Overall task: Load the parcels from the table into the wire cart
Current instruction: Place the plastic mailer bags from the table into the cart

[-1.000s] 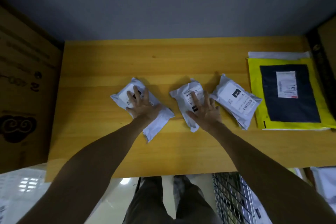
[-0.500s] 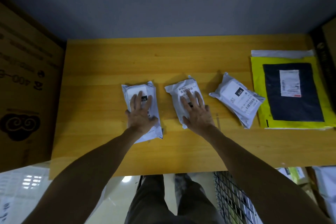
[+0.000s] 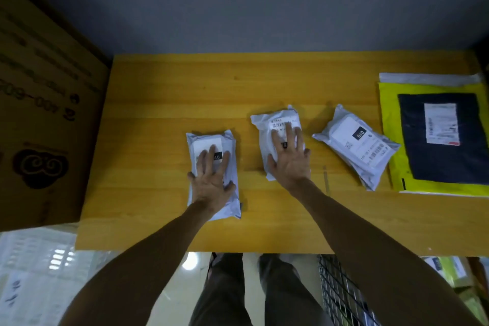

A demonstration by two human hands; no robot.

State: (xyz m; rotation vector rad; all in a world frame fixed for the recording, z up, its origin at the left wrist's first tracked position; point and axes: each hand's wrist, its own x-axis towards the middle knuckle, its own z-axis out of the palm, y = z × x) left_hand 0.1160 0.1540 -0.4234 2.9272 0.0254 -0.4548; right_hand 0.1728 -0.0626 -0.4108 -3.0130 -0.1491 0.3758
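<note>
Three small white parcels lie on the wooden table. My left hand rests flat, fingers spread, on the left white parcel. My right hand lies flat with spread fingers on the middle white parcel. The right white parcel sits untouched, tilted. At the table's right end a dark flat parcel lies on a yellow mailer. The wire cart shows below the table's front edge, at lower right.
A large cardboard box stands against the table's left end. A grey wall runs behind the table. Packages lie in the cart area at lower right. My legs stand on a pale floor below the table edge.
Both hands have slid their parcels: the left parcel has turned upright and come toward the front edge, the middle one has straightened. The right parcel has stayed put.
</note>
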